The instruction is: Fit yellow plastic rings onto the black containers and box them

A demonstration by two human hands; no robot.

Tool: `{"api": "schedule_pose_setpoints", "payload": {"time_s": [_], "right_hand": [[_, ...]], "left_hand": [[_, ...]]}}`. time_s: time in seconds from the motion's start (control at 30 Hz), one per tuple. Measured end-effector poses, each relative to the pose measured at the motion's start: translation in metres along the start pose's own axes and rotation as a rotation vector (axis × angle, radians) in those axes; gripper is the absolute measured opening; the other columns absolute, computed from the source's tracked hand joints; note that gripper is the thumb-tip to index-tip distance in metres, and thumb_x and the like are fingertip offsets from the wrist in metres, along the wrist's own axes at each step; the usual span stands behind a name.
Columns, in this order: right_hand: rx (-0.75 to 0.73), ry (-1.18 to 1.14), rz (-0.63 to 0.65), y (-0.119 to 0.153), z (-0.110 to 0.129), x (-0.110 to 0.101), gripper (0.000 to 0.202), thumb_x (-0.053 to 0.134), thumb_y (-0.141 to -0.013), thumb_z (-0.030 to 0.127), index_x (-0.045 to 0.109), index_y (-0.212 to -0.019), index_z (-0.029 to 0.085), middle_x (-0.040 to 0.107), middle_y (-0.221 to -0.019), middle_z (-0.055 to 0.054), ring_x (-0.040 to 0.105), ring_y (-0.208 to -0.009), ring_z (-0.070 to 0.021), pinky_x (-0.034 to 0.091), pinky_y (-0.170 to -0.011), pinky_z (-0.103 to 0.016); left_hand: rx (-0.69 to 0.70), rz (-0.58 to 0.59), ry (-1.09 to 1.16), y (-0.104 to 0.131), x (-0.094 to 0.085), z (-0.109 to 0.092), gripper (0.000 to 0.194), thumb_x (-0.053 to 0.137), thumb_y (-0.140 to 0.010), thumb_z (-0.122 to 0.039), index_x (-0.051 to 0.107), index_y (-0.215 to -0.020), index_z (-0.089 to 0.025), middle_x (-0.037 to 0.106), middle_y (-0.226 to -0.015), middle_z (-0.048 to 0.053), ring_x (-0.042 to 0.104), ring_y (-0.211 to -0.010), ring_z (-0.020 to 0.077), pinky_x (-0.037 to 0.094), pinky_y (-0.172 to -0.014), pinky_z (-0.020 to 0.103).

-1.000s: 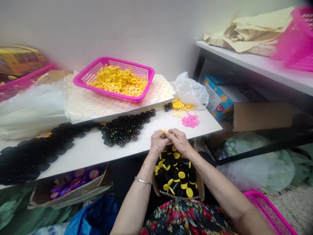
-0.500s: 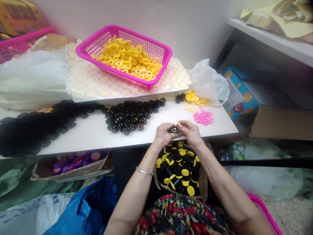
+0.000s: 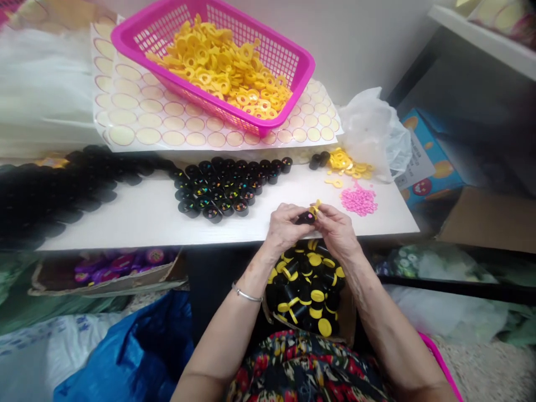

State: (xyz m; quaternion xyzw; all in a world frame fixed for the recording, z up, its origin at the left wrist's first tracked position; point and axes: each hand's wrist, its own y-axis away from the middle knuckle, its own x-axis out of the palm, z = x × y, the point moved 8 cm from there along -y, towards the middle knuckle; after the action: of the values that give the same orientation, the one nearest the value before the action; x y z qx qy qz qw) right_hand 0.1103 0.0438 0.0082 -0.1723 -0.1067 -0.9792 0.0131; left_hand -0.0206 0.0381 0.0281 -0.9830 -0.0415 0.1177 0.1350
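Near the table's front edge, my left hand (image 3: 285,224) grips a small black cup (image 3: 306,218) with a pink bit inside it. My right hand (image 3: 336,228) pinches a yellow ring-shaped piece (image 3: 315,209) right at the cup's rim. Pink beads (image 3: 359,200) lie in a small pile just beyond my right hand. Behind them sit loose yellow pieces (image 3: 345,164) and a few black cups (image 3: 319,159). Left of my hands, several black cups with colourful bits (image 3: 226,190) stand grouped on the white table (image 3: 138,223).
A pink basket (image 3: 288,50) of yellow pieces rests on printed sheets (image 3: 173,123). More black cups (image 3: 54,195) crowd the far left. Below my hands is a box of black cups with yellow lids (image 3: 317,295). A clear plastic bag (image 3: 377,131) lies at the back right.
The yellow piece in my right hand has come fully into sight beside the cup, and the cup looks more tilted. The whole view has shifted and come closer to the table.
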Motion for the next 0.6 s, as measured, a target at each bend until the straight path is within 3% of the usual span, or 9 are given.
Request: {"api": "schedule_pose_setpoints", "payload": {"time_s": [0.17,0.27,0.47,0.6], "right_hand": [[-0.015,0.040,-0.005,-0.003,-0.002,-0.001,0.030,0.077,-0.059,0.031,0.069,-0.085,0.020,0.069,-0.084,-0.002,0.062,-0.077,-0.0158,0.051,-0.074,-0.032],[-0.084,0.151,0.026,-0.002,0.003,0.001,0.028,0.073,-0.064,0.032,0.069,-0.090,0.020,0.069,-0.089,-0.003,0.062,-0.083,-0.0172,0.049,-0.079,-0.034],[-0.397,0.709,0.176,0.009,0.028,0.023,0.021,0.060,-0.077,0.029,0.067,-0.095,0.023,0.063,-0.093,-0.004,0.057,-0.088,-0.0186,0.046,-0.082,-0.034],[-0.552,0.988,0.209,0.014,0.034,0.034,0.022,0.056,-0.078,0.024,0.066,-0.098,0.024,0.062,-0.094,-0.006,0.055,-0.091,-0.0213,0.045,-0.082,-0.036]], "left_hand": [[0.019,0.028,0.006,-0.001,0.000,-0.002,0.020,0.075,-0.062,-0.027,0.072,-0.081,-0.021,0.060,-0.061,-0.001,0.048,-0.068,0.0142,0.041,-0.067,0.029],[-0.006,0.038,0.009,-0.002,0.001,0.003,0.020,0.074,-0.062,-0.027,0.071,-0.080,-0.020,0.060,-0.064,0.000,0.049,-0.071,0.0144,0.042,-0.069,0.028],[-0.260,0.012,0.200,0.002,0.006,0.035,0.054,0.072,-0.053,-0.016,0.062,-0.105,-0.018,0.059,-0.089,0.002,0.055,-0.071,0.0105,0.045,-0.066,0.023],[-0.338,0.043,0.265,0.003,0.011,0.044,0.063,0.071,-0.051,-0.016,0.055,-0.112,-0.018,0.062,-0.087,0.002,0.055,-0.065,0.0094,0.045,-0.061,0.021]]}}
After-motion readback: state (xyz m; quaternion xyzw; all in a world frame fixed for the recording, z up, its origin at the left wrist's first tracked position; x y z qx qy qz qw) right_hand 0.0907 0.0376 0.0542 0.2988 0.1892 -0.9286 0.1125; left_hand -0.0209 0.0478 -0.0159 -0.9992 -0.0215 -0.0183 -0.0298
